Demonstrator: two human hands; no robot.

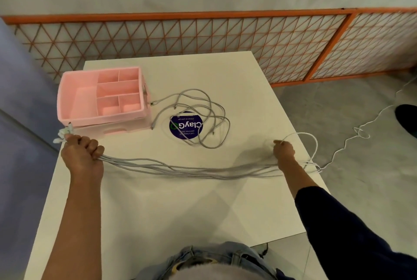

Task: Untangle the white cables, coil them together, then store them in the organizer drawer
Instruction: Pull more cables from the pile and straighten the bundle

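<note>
A bundle of white cables [185, 170] stretches low across the white table [171, 207] between my two hands. My left hand [82, 153] grips one end of the bundle in a fist, with the plug ends [64, 133] sticking out past it, just in front of the pink organizer [101, 99]. My right hand [284, 151] holds the bundle near the table's right edge, where the cables loop [312, 144] round past it. Behind the bundle lies a loose tangle of grey cables [200, 117]. The organizer's drawer [112, 130] sits shut under its open compartments.
A round blue sticker [185, 126] lies under the grey tangle. One white cable [352, 137] trails off the table's right edge onto the grey floor. An orange lattice fence [203, 38] runs behind the table. A dark shoe [407, 117] is at the far right.
</note>
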